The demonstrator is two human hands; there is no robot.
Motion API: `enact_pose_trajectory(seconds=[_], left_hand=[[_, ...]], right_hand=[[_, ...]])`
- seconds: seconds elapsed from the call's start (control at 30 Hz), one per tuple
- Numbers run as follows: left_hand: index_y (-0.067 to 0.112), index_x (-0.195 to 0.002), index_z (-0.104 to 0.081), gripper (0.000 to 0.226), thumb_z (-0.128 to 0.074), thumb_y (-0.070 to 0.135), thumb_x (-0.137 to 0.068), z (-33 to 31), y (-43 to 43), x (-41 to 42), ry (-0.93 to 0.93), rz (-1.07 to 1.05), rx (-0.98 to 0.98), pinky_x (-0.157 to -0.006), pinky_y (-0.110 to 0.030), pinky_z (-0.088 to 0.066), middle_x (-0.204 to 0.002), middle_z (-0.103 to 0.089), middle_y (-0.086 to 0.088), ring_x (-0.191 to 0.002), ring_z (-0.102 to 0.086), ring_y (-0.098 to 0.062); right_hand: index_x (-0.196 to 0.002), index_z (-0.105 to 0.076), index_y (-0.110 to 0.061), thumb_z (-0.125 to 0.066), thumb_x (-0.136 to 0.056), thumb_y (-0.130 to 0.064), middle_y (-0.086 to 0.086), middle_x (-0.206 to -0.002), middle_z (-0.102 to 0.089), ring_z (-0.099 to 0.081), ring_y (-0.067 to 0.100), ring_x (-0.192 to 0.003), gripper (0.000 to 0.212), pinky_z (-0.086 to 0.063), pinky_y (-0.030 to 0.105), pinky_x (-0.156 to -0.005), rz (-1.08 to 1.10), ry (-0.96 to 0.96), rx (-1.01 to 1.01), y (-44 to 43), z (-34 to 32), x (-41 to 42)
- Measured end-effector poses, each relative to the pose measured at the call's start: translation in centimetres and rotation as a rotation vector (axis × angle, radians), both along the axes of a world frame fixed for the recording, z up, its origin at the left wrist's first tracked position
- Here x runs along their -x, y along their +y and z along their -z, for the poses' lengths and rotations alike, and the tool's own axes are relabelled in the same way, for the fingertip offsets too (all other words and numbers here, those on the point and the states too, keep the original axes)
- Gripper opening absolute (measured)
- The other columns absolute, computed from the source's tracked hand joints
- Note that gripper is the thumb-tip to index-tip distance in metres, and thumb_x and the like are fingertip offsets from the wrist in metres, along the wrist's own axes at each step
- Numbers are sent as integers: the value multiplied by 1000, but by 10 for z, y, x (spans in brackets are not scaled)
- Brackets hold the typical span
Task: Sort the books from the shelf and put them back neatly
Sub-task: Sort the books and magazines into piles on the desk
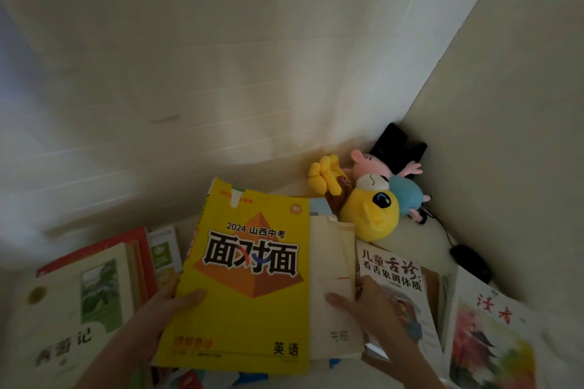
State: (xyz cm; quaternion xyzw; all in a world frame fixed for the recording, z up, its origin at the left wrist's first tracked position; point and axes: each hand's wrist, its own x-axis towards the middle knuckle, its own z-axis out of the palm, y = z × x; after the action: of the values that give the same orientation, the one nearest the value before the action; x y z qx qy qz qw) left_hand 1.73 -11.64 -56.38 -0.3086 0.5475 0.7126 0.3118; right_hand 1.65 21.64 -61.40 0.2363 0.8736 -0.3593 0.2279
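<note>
My left hand (161,313) grips the left edge of a large yellow book (249,287), thumb on its cover. The book lies over other books in the middle. My right hand (369,309) holds the right edge of a cream book (331,262) just right of the yellow one, thumb on its cover. Under that hand lies a white book with black characters (392,268). A pale book with a landscape picture (79,306) lies at the left on a red book (126,240). A flowered magazine (493,335) is at the right.
Several plush toys, one yellow (369,211) and one pink (369,164), lie in the back corner beside a black object (398,145). A black computer mouse (471,262) with its cable sits by the right wall. Pale walls close the back and right side.
</note>
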Motion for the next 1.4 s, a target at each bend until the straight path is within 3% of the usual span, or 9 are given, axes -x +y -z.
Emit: enact_pose_trajectory(seconds=[0.17, 0.27, 0.43, 0.63, 0.87, 1.07, 1.17, 1.3, 1.4], left_hand=[[29, -126, -44, 42, -56, 7, -91, 2, -5, 2, 21, -6, -6, -65, -53, -53, -105, -63, -16, -89, -63, -43], [29, -127, -45, 44, -57, 8, -91, 3, -7, 7, 44, -3, -2, -71, -56, -51, -107, -63, -16, -93, -62, -43], [27, -125, -47, 41, -57, 8, -91, -1, 0, 20, 88, 28, 19, -72, -53, -51, -104, -64, -12, -93, -62, -39], [24, -122, -48, 37, -57, 6, -92, 0, 12, 29, 120, 14, 11, -65, -46, -49, -97, -64, -10, -86, -61, -34], [23, -129, -48, 42, -57, 6, -92, 3, 10, 28, 127, 24, -2, -69, -49, -50, -102, -64, -12, -90, -62, -37], [26, -120, -50, 35, -58, 8, -91, 3, 0, 27, 139, 31, -15, -82, -59, -49, -106, -64, -14, -97, -61, -41], [28, -116, -50, 33, -56, 6, -92, 1, -2, 25, 130, 28, -16, -71, -52, -51, -101, -65, -13, -90, -62, -38], [28, -105, -56, 28, -57, 4, -90, 3, -3, 22, 136, 19, -30, -63, -47, -53, -97, -67, -12, -86, -64, -36], [23, -123, -54, 39, -61, 6, -88, 8, 2, 20, 131, 44, -13, -65, -46, -54, -104, -68, -12, -91, -65, -36]], right_hand=[[-73, -52, -21, -74, -80, -41, -9, -70, -59, -57, 3, -59, 30, -44, 13, -44, -106, -17, -54, 6, -19, 8], [-68, -51, -16, -72, -77, -52, -4, -66, -57, -56, 7, -57, 42, -48, 24, -55, -139, -62, -143, 9, -15, 8], [-124, -47, -15, -78, -71, -49, 5, -118, -43, -44, 22, -114, 70, -39, 32, -90, -14, 235, -178, -10, -12, 11], [-101, -50, -5, -83, -31, -71, 6, -97, -54, -57, 21, -90, 101, -49, 29, -63, 54, 24, -56, -16, -7, 34], [-102, -60, -2, -91, -52, -44, 7, -100, -68, -66, 22, -92, 72, -56, 41, -81, 102, -34, 23, -13, -17, 42], [-101, -61, -2, -86, -66, -17, 11, -96, -70, -68, 20, -79, 45, -53, 29, -60, 251, 18, 276, -15, -46, 31], [-116, -50, -8, -85, -68, -12, 14, -102, -65, -67, 25, -82, 59, -55, 37, -69, 328, 122, 337, -12, -69, 28], [-140, -40, -20, -80, -75, -22, 10, -95, -66, -62, 17, -77, 77, -47, 30, -67, 166, 337, 69, -9, -114, 37], [-126, -58, -29, -74, -80, -27, -4, -88, -62, -58, 12, -76, 48, -42, 27, -65, -27, 531, -304, -14, -144, 33]])
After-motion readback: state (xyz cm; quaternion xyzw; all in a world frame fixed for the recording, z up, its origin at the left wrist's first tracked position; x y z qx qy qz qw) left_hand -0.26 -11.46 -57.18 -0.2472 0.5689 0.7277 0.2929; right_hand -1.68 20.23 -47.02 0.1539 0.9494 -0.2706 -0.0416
